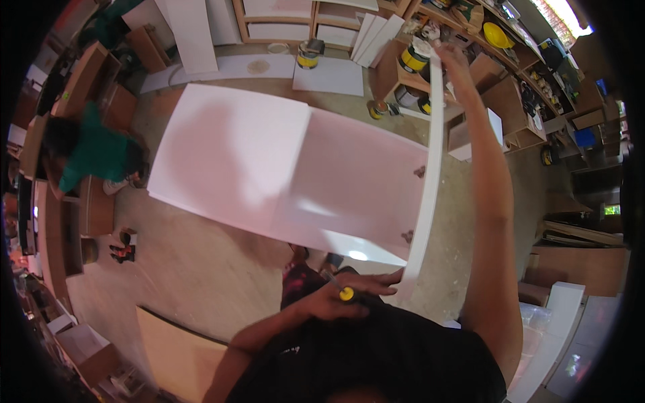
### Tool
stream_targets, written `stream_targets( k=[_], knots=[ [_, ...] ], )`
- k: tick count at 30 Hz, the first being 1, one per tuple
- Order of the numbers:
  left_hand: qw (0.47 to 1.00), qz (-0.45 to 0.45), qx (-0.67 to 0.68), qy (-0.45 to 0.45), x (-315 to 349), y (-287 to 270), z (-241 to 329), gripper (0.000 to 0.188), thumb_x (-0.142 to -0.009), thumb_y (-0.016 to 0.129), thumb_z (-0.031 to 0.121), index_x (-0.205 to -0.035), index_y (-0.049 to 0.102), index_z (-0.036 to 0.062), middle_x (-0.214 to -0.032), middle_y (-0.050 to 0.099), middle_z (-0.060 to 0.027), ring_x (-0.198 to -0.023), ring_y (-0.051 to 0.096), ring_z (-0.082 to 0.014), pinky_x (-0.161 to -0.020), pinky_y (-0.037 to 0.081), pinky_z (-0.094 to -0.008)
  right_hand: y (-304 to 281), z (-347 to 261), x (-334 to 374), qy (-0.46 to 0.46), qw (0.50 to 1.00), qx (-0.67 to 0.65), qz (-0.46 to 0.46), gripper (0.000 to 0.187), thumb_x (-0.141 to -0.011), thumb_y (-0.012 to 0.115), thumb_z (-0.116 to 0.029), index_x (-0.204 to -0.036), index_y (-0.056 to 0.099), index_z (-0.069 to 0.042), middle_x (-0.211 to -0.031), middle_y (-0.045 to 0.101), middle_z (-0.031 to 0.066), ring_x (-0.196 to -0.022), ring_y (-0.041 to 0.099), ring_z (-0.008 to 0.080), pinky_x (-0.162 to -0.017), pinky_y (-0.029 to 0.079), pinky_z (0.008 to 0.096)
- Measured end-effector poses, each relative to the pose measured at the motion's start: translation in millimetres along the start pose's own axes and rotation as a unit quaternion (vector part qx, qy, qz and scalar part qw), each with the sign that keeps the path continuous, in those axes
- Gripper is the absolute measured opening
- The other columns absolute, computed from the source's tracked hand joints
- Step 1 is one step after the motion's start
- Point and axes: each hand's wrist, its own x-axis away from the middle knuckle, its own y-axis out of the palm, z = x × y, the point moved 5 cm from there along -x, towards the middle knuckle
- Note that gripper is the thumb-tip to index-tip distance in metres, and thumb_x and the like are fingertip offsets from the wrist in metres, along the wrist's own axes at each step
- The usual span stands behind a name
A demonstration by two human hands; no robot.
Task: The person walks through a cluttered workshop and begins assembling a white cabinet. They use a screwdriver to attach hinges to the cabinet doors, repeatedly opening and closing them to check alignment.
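At the cabinet (269, 161), my right grip (455, 66) curled round the panel (430, 168), seemingly steadying it, my left grip (330, 303) loosely closed on a screwdriver (346, 293).

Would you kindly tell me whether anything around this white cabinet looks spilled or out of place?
A tan, roundish patch marks the white panel lying beyond the white cabinet. It looks odd against the pale surface, though I cannot tell whether it is a stain or spill.

White cabinet (363, 178), right half open; long white panel (435, 127) edge-on across its right end; yellow-ended screwdriver (346, 294) in left hand (336, 303).
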Motion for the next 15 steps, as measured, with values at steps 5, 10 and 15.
stream_targets(
  k=[5,10,15],
  knots=[
    [0.996,-0.052,0.047,0.047,-59.3,45.4,-24.2,0.063,-0.075,0.057,-0.003,-0.137,0.047,0.0044,-0.147,0.038,-0.0142,-0.14,0.028,-0.0278,-0.114,0.021,-0.0421,-90.8,-8.1,54.9,0.031,0.994,-0.097,-0.032,0.072,-0.088,0.058,-0.053,-0.139,0.035,-0.008,-0.123,0.053,0.0064,-0.117,0.048,0.0212,-0.095,0.039,0.0394],
    [0.994,-0.083,0.002,0.068,-95.0,72.0,-33.1,0.061,-0.075,0.06,0.004,-0.135,0.049,0.0053,-0.145,0.041,-0.0163,-0.138,0.032,-0.0303,-0.114,0.021,-0.04,-146.1,-49.0,168.0,0.021,0.997,-0.065,-0.035,0.082,-0.09,0.053,-0.056,-0.148,0.022,-0.008,-0.144,0.038,0.0146,-0.127,0.044,0.0323,-0.101,0.038,0.0451],
    [0.991,-0.127,-0.01,0.046,-129.4,110.0,-35.0,0.06,-0.073,0.061,0.005,-0.132,0.052,0.007,-0.145,0.04,-0.0194,-0.138,0.032,-0.0331,-0.113,0.022,-0.0395,-157.3,-104.3,302.0,-0.025,0.995,0.015,-0.094,0.087,-0.085,0.065,-0.039,-0.149,0.018,-0.004,-0.151,0.024,0.0204,-0.132,0.037,0.0359,-0.107,0.031,0.043]
  ],
)
